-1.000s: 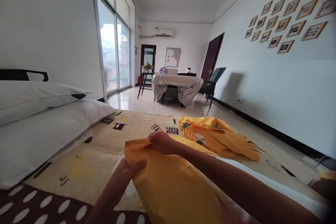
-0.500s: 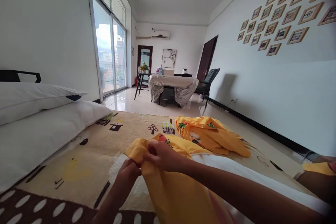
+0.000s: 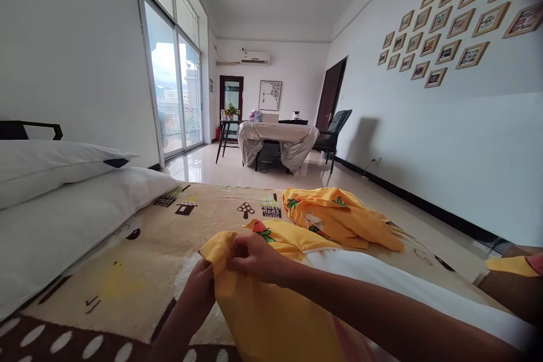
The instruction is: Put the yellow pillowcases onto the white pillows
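Observation:
Yellow cloth (image 3: pixel 271 308) with a pinkish patch hangs toward me, its upper edge bunched between my hands. My left hand (image 3: pixel 202 281) is closed on the cloth's left edge, its fingertips partly hidden behind the fabric. Pinching the same edge just to the right is my right hand (image 3: pixel 254 257). Beyond the hands the yellow fabric continues with a red and green print, beside a white fabric (image 3: pixel 365 271). A second, crumpled yellow cloth (image 3: pixel 348 218) with plant prints lies farther back on the beige patterned blanket (image 3: pixel 156 260).
White pillows (image 3: pixel 85 209) are stacked at the left. Past the bed stand a covered table (image 3: pixel 280 131), a dark chair (image 3: pixel 339 127) and a small black stand with a plant (image 3: pixel 230 111). A limb with a yellow cloth band (image 3: pixel 511 266) shows at the right edge.
Both hands have shifted slightly left with the gripped cloth edge, and my left hand is now more covered by fabric. The camera view has turned a little.

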Demonstrator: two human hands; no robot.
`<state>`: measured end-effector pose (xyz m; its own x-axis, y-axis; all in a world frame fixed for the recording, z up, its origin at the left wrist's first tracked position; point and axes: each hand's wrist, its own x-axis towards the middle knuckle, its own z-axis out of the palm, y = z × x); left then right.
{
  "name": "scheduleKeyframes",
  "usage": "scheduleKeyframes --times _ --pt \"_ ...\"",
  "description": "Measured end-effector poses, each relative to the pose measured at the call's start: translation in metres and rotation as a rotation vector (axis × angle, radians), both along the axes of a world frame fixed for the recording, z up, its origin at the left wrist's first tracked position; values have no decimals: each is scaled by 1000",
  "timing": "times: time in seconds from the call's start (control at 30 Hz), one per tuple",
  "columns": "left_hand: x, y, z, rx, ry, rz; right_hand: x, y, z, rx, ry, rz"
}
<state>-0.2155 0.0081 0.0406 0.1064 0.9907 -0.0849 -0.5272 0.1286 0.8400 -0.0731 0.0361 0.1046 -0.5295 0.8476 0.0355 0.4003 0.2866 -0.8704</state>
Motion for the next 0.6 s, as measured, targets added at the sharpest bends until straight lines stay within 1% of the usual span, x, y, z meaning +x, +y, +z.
scheduleKeyframes --times 0.07,0.17,0.3,0.43,0.53,0.6 --pt "-3 -3 2 2 48 38 -1 0 0 -31 -21 21" --pt "-6 -4 5 22 54 63 -1 -1 2 -9 -57 41" --pt "-9 -2 4 26 48 58 0 -1 5 10 -86 72" --pt "-8 -1 1 -21 29 23 1 -1 7 12 -88 114" --pt "0 1 -1 -36 -31 -15 6 -3 7 81 -139 85" --pt "6 3 -2 -6 -65 -26 9 -7 4 189 -228 33"
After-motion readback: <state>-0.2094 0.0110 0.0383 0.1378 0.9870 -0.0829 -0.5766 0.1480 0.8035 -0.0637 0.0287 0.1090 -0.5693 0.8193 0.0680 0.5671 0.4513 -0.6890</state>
